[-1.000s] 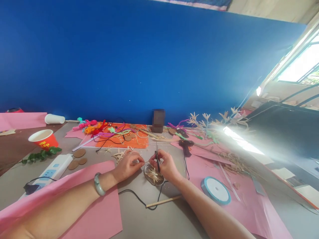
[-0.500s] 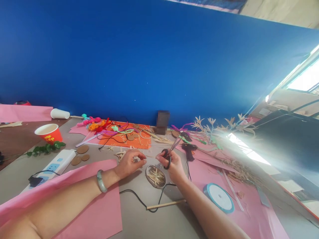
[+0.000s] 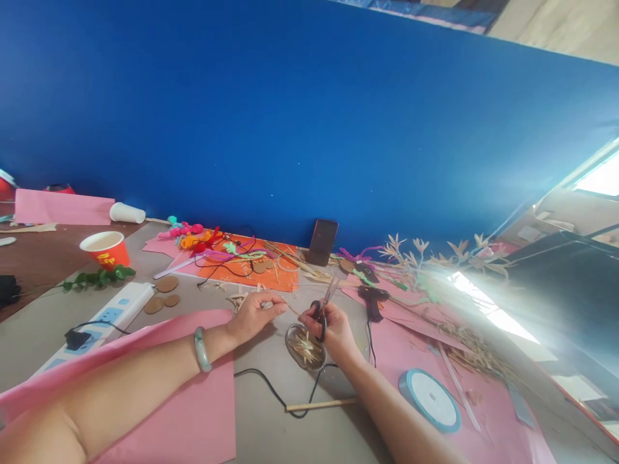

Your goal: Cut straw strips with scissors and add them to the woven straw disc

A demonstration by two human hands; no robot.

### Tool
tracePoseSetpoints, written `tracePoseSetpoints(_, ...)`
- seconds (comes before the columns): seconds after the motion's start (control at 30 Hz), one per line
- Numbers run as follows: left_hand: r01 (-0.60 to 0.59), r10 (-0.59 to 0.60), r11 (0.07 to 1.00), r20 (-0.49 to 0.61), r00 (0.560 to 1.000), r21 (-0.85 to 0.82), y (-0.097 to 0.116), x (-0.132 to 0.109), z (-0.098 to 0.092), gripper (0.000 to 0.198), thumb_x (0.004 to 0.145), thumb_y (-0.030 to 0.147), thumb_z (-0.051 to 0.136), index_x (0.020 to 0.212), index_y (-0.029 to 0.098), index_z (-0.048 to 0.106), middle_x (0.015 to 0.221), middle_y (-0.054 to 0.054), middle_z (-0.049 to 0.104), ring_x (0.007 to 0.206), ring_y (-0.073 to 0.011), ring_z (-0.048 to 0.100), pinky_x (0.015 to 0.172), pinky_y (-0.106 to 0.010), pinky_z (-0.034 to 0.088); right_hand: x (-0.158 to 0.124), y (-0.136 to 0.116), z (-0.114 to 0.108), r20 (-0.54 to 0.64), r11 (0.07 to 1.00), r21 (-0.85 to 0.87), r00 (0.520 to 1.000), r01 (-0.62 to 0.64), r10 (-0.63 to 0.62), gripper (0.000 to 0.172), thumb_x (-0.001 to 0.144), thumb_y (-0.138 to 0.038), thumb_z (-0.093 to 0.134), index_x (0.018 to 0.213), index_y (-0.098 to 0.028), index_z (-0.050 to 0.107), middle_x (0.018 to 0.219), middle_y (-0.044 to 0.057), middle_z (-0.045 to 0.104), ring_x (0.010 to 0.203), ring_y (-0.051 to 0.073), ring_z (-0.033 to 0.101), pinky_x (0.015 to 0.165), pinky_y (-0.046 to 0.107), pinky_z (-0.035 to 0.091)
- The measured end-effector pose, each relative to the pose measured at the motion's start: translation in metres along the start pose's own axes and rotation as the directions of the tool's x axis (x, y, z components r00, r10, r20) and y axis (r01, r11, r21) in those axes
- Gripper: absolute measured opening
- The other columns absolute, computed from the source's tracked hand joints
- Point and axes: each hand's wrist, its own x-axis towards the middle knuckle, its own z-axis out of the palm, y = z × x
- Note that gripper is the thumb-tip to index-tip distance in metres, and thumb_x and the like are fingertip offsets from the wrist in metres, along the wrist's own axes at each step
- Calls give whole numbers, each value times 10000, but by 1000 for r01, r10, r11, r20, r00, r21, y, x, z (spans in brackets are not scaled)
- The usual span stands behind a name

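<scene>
Apparently for steadiness, the left hand (image 3: 258,314) and right hand (image 3: 334,327) pinch a thin straw strip (image 3: 293,310) between them, lower centre of the frame; the right also grips scissors (image 3: 331,291), blades pointing away. The dish (image 3: 291,354) just below holds cut pieces (image 3: 305,348), handily placed to collect them.

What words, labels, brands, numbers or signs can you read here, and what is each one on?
None can be read for certain.
Red cup: yellow lettering, too small and blurred to read.
Scissors, spool, phone and power strip: no legible text.
</scene>
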Motion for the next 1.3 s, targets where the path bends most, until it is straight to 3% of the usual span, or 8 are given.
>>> tracePoseSetpoints(0.13,12,-12,1000,-6,1000,-14,1,0,1,250,779,398,610,770,157,672,773,-25,664,731,-147,583,670,-238,456,-1,-1,3,37,1000,-15,999,0,0,193,669,-336,661,692,-181,549,656,15,637,612,147,571,605,263,452)
tracePoseSetpoints(0.27,3,-3,1000,-1,1000,-24,3,-1,2,233,786,376,601,766,153,665,771,-28,657,742,-147,580,691,-244,455,-2,-5,2,40,984,-170,998,45,-39,159,683,-326,628,665,-182,564,635,13,631,596,145,551,601,263,432)
tracePoseSetpoints(0.4,17,-17,1000,-39,999,-15,5,-1,2,260,800,405,579,793,158,660,774,-25,652,709,-139,576,657,-235,465,-2,-14,-7,55,869,-474,989,145,-135,199,677,-356,646,607,-200,544,596,3,606,636,161,519,666,289,390)
tracePoseSetpoints(0.5,48,-49,999,-85,995,-19,4,-1,2,274,805,422,571,822,165,664,767,-18,641,680,-128,567,621,-222,470,0,-21,-17,153,784,-588,979,200,-135,243,667,-383,661,590,-209,511,562,-15,574,591,144,469,657,284,360)
tracePoseSetpoints(0.73,30,-30,1000,-66,997,2,1,-1,0,277,810,429,569,860,171,655,737,-3,620,613,-107,531,587,-215,472,1,-26,-26,283,721,-649,957,243,-67,294,696,-416,628,561,-212,465,525,-34,560,522,119,430,644,271,328)
tracePoseSetpoints(0.87,-35,36,999,-31,999,21,0,-1,-1,222,810,375,579,843,170,657,781,-15,645,679,-126,562,660,-235,478,1,-26,-25,303,695,-678,952,241,-35,325,691,-423,626,541,-206,436,517,-31,563,524,119,425,658,274,326)
tracePoseSetpoints(1.03,-96,96,994,3,995,53,1,0,-1,180,810,330,579,816,168,658,800,-26,658,765,-151,587,755,-266,467,1,-23,-25,301,694,-679,953,241,-36,331,679,-422,640,524,-206,442,493,-28,536,531,124,416,641,269,320)
tracePoseSetpoints(1.3,-74,74,997,-10,997,30,-1,1,0,214,808,359,590,817,162,673,804,-37,660,761,-154,584,762,-271,459,2,-15,-26,264,710,-666,962,228,-61,329,652,-411,663,507,-207,450,471,-29,475,581,142,400,591,251,309)
